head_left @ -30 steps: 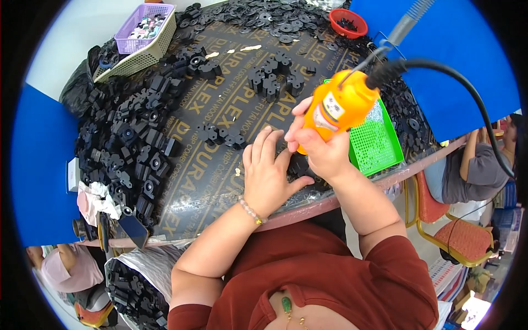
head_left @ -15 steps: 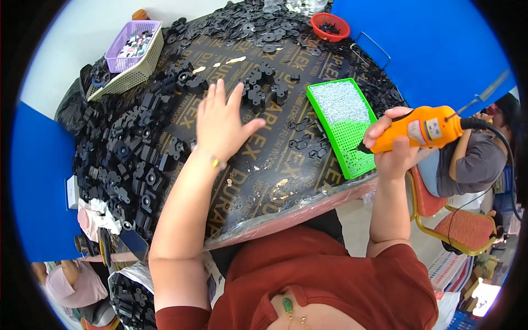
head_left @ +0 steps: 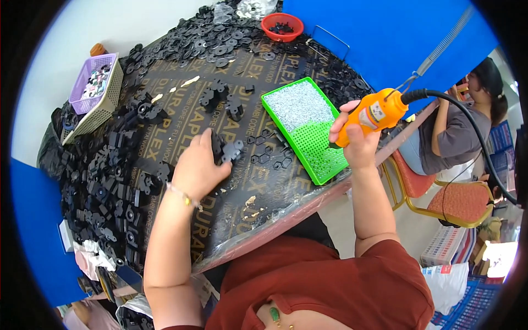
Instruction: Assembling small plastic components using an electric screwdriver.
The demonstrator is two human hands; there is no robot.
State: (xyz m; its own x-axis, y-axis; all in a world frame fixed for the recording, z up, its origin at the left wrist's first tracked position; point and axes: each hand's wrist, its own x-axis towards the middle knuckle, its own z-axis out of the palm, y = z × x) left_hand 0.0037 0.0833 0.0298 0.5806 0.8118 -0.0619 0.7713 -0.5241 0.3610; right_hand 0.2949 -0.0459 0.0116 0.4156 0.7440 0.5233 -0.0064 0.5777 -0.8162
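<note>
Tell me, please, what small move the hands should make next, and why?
Probably draw the black plastic part under the left hand toward the table's near edge. The right hand holds the orange electric screwdriver raised above the green screw tray, away from that part.

bare brown table [head_left: 258,181] between left hand [head_left: 195,170] and green tray [head_left: 308,129]; black parts [head_left: 104,181] crowd left side, washers [head_left: 214,47] far edge.

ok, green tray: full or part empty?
Part empty. Small silvery pieces cover the far half of the green tray; the near half shows bare green base.
</note>
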